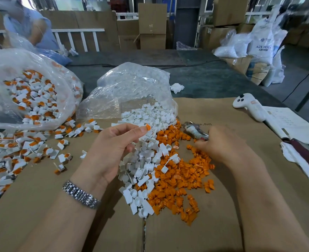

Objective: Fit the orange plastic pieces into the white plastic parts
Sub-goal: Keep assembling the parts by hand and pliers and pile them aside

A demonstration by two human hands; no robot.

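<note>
Cardboard (222,113) covers the bench where the left hand (112,148) pinches an orange piece (148,127) at centre frame, while the blurred right hand (222,142), its grip unclear, reaches the orange pile (179,179).

Orange pieces (179,180) in a bright, even orange, heaped just right of the white parts (144,160), plain matte white. Brown cardboard sheet (41,206) under both, kraft tan with faint dark print beyond the heap. Left of the white parts, assembled pieces (19,153) mottled white and orange, more of them behind clear, glossy plastic bag (2,70). One orange-and-white piece (146,127) pinched in the left hand (113,148), above a silver metal watch band (81,195). Far right of the heap, white controller (248,106) with black buttons; beside it a white notebook (293,124) and a dark red cover (302,151). Beyond the cardboard, grey-green table surface (204,79).
</note>
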